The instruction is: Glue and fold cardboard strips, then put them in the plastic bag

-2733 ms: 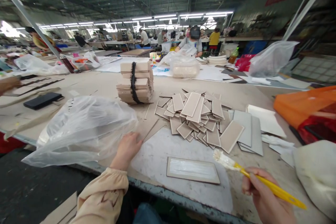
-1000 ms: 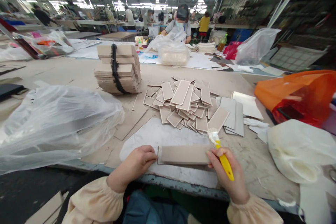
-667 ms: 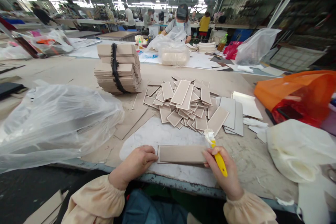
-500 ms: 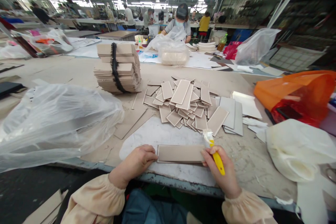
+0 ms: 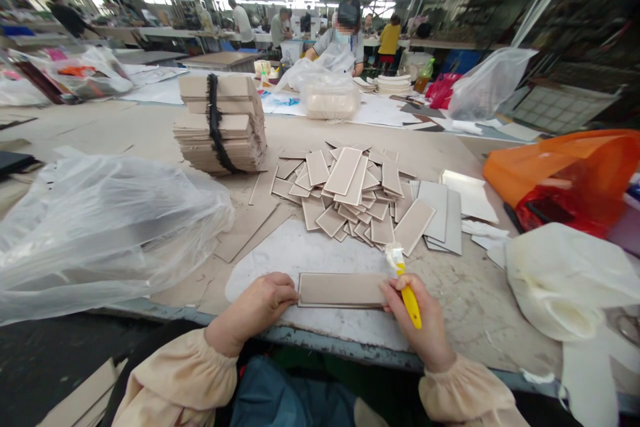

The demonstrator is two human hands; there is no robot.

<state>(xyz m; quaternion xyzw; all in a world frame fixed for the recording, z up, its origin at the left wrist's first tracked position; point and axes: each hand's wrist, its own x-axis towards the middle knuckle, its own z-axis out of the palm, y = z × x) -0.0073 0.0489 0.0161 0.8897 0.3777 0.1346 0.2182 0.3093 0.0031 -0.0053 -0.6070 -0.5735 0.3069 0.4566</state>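
A long beige board strip (image 5: pixel 345 289) lies near the table's front edge, over a white sheet (image 5: pixel 335 328). A thin dark and pale border along its edges suggests another layer beneath. My left hand (image 5: pixel 267 297) pinches its left end with fingers together. At the other end, my right hand (image 5: pixel 424 320) has thumb and fingertips on the strip. That same hand also holds a brush (image 5: pixel 411 307) with a yellow handle, its bristles up and coated in white paste. Just beyond, a loose pile of small beige rectangular pieces (image 5: pixel 345 170) with pale borders is heaped.
A strapped stack of beige boards (image 5: pixel 235 137) stands behind left. Clear plastic (image 5: pixel 115 227) covers the left side. Grey boards (image 5: pixel 453 220), an orange bag (image 5: pixel 565 160) and a white roll (image 5: pixel 550 280) are at right. A co-worker (image 5: pixel 350 33) sits across the table.
The view has shifted slightly. Both hands stay at the strip's ends, and the strip now lines up a little more closely with the layer beneath it.
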